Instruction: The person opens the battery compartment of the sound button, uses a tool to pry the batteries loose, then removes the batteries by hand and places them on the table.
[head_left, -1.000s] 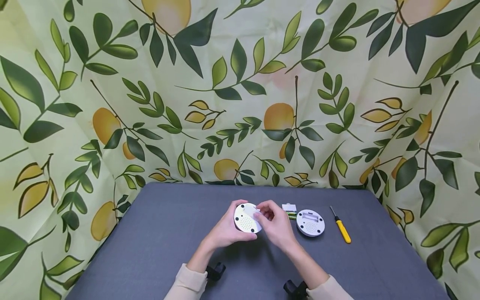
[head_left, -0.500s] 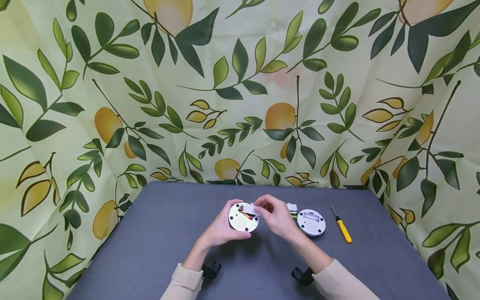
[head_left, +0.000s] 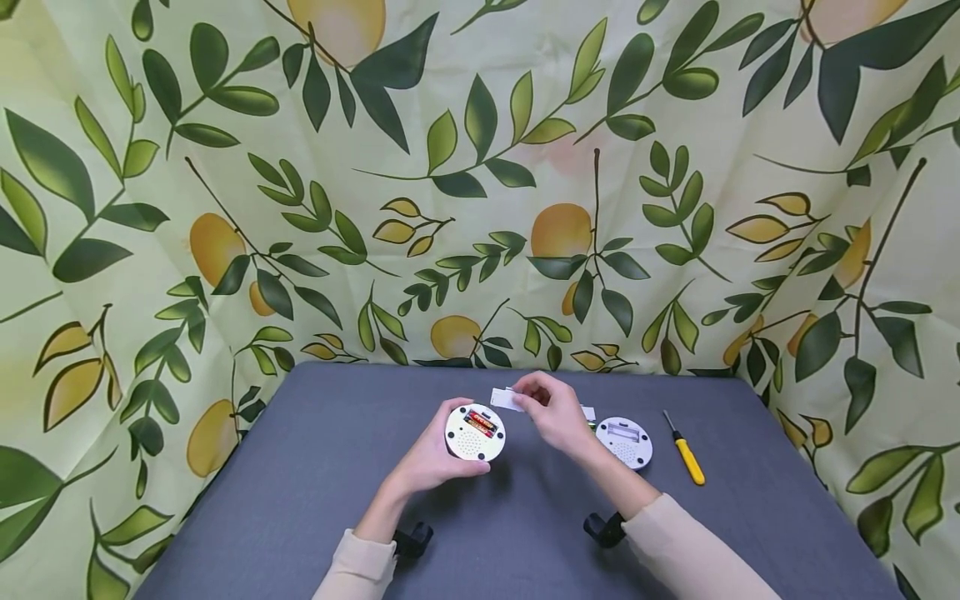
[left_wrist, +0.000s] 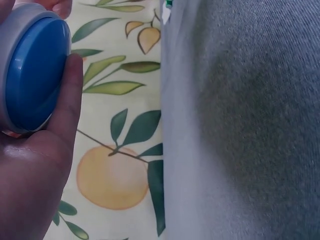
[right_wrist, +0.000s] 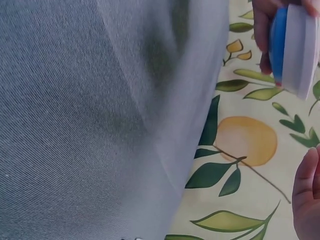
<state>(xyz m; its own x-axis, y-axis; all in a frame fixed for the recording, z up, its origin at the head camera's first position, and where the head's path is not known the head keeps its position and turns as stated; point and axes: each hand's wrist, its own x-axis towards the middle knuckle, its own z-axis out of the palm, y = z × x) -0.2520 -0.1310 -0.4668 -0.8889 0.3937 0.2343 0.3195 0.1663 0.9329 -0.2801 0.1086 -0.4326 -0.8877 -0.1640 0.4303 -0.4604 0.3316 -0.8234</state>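
Note:
My left hand [head_left: 435,454] grips a round white device [head_left: 471,444] by its edge, underside facing me. Red batteries [head_left: 480,423] show in its uncovered battery compartment, above a patch of small holes and among dark feet. The left wrist view shows the device's other face, a blue dome [left_wrist: 37,72], with the thumb along its rim. Up and to the right of the device, my right hand [head_left: 553,414] pinches a white battery cover [head_left: 506,399] between thumb and fingers, apart from the device. In the right wrist view only part of the right hand [right_wrist: 307,195] shows.
A second round white device [head_left: 625,442] lies underside up on the grey table [head_left: 337,467], its battery slot bare. Beside it, partly behind the right hand, are a white cover [head_left: 588,412] and green batteries. A yellow-handled screwdriver [head_left: 686,458] lies farther right. Patterned cloth [head_left: 480,275] surrounds the table.
My right hand has lifted the battery cover off the device and moved it up and away, exposing the red batteries. My left hand has shifted slightly left with the device.

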